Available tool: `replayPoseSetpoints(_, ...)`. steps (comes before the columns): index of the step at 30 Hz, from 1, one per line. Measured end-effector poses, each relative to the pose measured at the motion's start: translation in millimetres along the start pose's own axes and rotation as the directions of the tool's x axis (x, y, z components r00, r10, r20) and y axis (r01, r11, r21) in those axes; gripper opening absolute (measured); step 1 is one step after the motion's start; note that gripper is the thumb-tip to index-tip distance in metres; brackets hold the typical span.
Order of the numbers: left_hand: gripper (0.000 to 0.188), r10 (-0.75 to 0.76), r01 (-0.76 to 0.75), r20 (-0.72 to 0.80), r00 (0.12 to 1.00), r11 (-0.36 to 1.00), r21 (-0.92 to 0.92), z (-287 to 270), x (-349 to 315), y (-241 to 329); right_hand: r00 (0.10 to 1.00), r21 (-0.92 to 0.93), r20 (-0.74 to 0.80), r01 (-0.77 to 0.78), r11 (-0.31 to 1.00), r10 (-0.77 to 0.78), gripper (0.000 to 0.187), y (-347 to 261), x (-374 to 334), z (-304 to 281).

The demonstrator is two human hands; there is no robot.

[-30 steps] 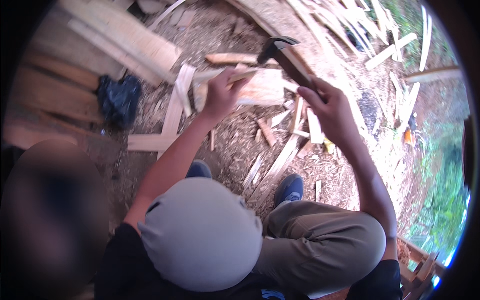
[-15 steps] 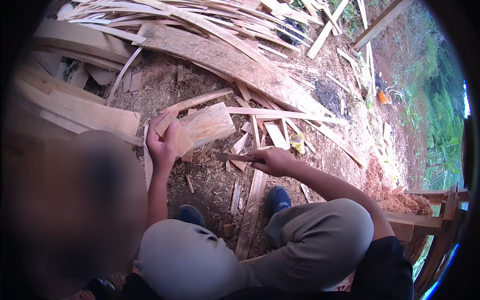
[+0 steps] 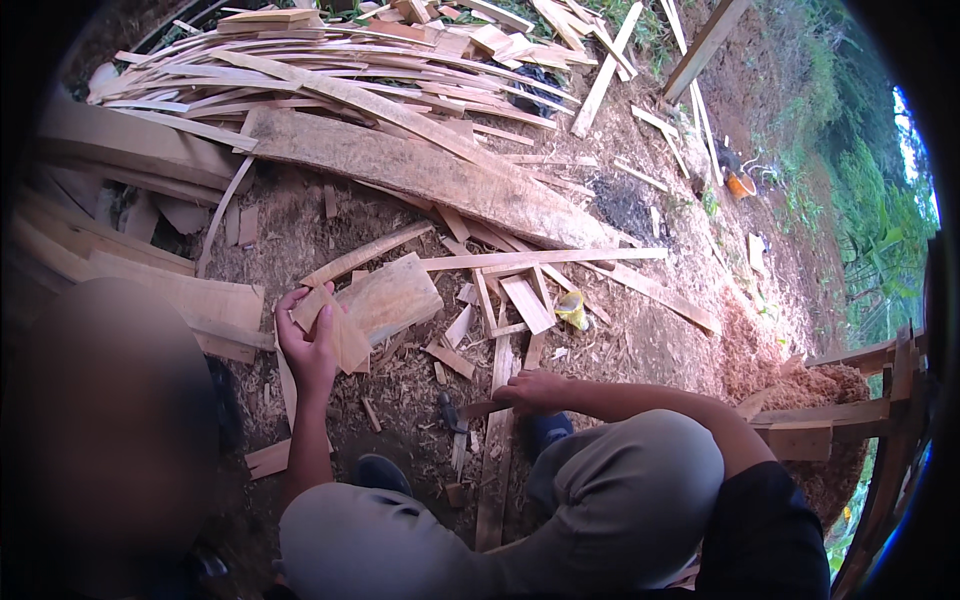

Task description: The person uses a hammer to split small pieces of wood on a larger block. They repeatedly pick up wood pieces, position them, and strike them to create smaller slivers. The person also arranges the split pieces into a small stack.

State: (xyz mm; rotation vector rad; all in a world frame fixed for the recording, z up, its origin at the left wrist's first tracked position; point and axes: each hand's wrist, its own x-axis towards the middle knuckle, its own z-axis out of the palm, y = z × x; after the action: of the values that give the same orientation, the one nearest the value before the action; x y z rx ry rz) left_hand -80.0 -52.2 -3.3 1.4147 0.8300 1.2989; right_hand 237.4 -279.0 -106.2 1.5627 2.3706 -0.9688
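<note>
Wood offcut [image 3: 335, 325]: thin, pale orange-brown, grained, ragged-edged; pinched in left hand [image 3: 308, 350]. Hammer [image 3: 462, 410] gripped by closed right hand [image 3: 535, 392].

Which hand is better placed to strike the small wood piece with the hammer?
The right hand, probably. It already grips the hammer, whose head rests low near the ground. The left hand is occupied holding the small wood piece upright against the wooden block.

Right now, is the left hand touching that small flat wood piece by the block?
Touching. The head view shows the left hand with its fingers wrapped over the edge of the small flat wood piece, which leans against the wood block.
</note>
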Motion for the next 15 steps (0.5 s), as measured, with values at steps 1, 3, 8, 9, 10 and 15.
replayPoseSetpoints(1, 0.037, -0.021, 0.021, 0.021, 1.000, 1.000, 0.009, 2.3, 0.9, 2.4, 0.999, 0.021, 0.021, -0.048, 0.999, 0.048, 0.051, 3.2, -2.4, -0.4)
replayPoseSetpoints(3, 0.040, -0.075, 0.069, 0.061, 0.995, 0.993, 0.094, -3.5, 2.0, 7.8, 0.993, 0.071, 0.006, -0.119, 0.990, 0.119, 0.051, 4.0, -1.9, -7.6)
replayPoseSetpoints(8, 0.055, -0.122, 0.099, 0.122, 0.985, 0.979, 0.176, -13.5, 7.4, -2.1, 0.898, 0.129, -0.361, -0.219, 0.967, 0.252, 0.037, 32.3, 9.9, -33.0)
replayPoseSetpoints(9, 0.057, -0.101, 0.077, 0.117, 0.988, 0.978, 0.193, -20.8, 6.0, -8.4, 0.878, 0.131, -0.377, -0.264, 0.955, 0.295, 0.036, 32.3, 12.8, -50.3)
replayPoseSetpoints(10, 0.058, -0.183, 0.162, 0.125, 0.975, 0.973, 0.164, -13.9, 1.0, -13.3, 0.821, 0.137, -0.493, -0.252, 0.958, 0.287, 0.032, 49.2, 1.7, -53.8)
replayPoseSetpoints(15, 0.064, -0.374, 0.340, 0.177, 0.911, 0.920, 0.195, -20.6, -0.7, -7.8, 0.729, 0.222, -0.486, -0.431, 0.875, 0.482, 0.022, 86.3, -10.9, -94.5)
